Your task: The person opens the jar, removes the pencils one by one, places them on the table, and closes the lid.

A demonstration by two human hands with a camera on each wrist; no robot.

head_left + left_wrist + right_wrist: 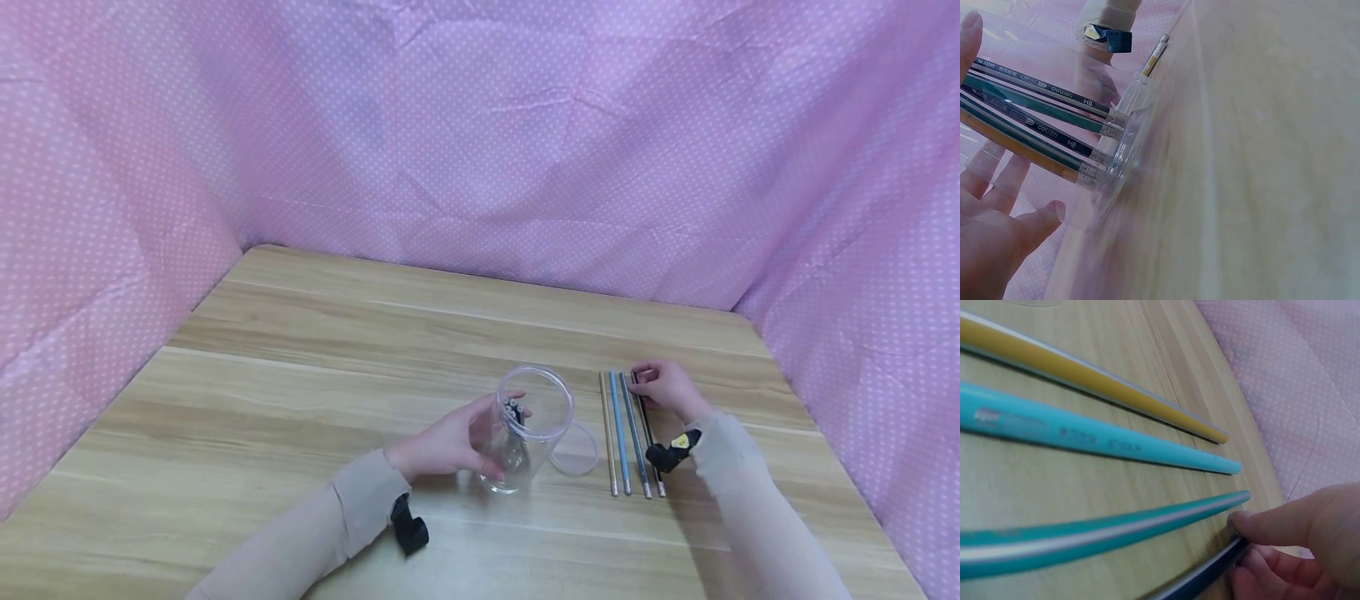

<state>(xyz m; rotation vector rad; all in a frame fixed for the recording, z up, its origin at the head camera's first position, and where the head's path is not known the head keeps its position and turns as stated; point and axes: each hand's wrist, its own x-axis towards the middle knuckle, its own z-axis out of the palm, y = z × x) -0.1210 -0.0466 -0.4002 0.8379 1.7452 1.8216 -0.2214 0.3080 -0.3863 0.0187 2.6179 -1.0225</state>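
Note:
My left hand (450, 438) grips a clear plastic jar (542, 454) from its left side, fingers and thumb round the wall. Inside stand several pencils (1041, 119), dark, green and yellow, their eraser ends down at the jar's base in the left wrist view. Four-abreast aside, a row of pencils lies to the jar's right: a yellow one (1097, 381), a light blue one (1097, 432), a teal one (1104, 537) and a dark one (1200, 575). At the far end of the dark pencil, my right hand (666, 388) pinches it between thumb and fingers.
A round clear lid (575, 450) lies flat on the wooden table (300, 375), between the jar and the pencil row. Pink dotted cloth (480, 142) hangs along the back and both sides of the table.

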